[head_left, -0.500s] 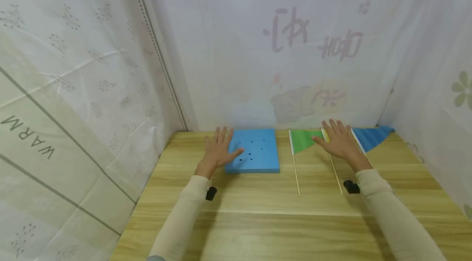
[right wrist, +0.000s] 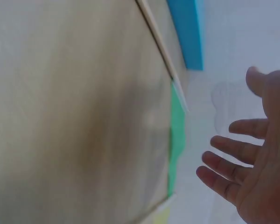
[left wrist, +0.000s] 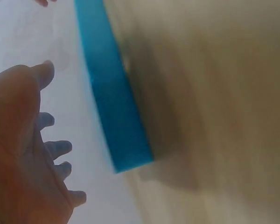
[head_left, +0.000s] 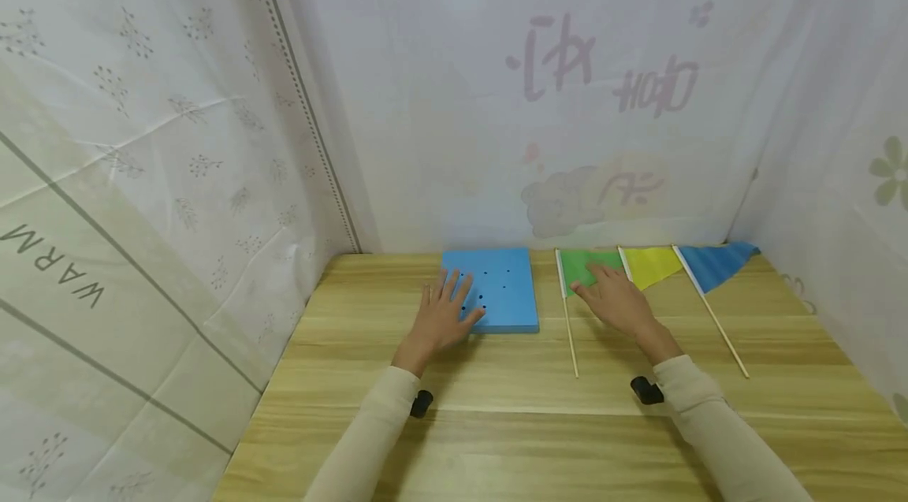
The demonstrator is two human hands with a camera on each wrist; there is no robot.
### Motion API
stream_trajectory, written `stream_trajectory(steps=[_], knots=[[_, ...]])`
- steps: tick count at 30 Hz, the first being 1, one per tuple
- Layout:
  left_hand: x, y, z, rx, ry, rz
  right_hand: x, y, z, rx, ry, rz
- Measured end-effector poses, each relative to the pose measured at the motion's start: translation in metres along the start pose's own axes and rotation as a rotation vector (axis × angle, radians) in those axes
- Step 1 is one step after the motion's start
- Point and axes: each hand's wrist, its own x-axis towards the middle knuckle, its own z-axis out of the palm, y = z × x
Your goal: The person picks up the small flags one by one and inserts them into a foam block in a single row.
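Observation:
My left hand (head_left: 441,321), fingers spread, hovers over the left front corner of a blue block (head_left: 511,301) with several small dark holes in its top. In the left wrist view the hand is apart from the block's side (left wrist: 114,102). My right hand (head_left: 620,303) is above the green flag (head_left: 578,267), its fingers extended and holding nothing. Right of it lie a yellow flag (head_left: 649,265), its stick mostly hidden by the hand and arm, and a blue flag (head_left: 716,264) on a thin wooden stick. The right wrist view shows the green flag (right wrist: 176,135) below the open fingers.
A wood-grain table (head_left: 511,439) carries everything. Patterned cloth (head_left: 440,132) hangs right behind the block and flags, with more cloth at the left (head_left: 177,210) and right sides. A small black device sits at each wrist.
My right hand has moved left and nearer, from over the yellow flag to over the green one, uncovering the yellow cloth. My left hand has shifted slightly right and nearer. Block and flags stay put.

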Motion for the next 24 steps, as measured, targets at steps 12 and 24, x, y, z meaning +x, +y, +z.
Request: stream_trajectory(steps=[12, 24], knots=[[-0.005, 0.004, 0.014, 0.042, -0.025, 0.025, -0.001, -0.015, 0.031, 0.045, -0.089, 0.103], [-0.008, 0.004, 0.018, 0.101, -0.057, 0.040, 0.012, 0.002, 0.044, 0.118, -0.122, 0.067]])
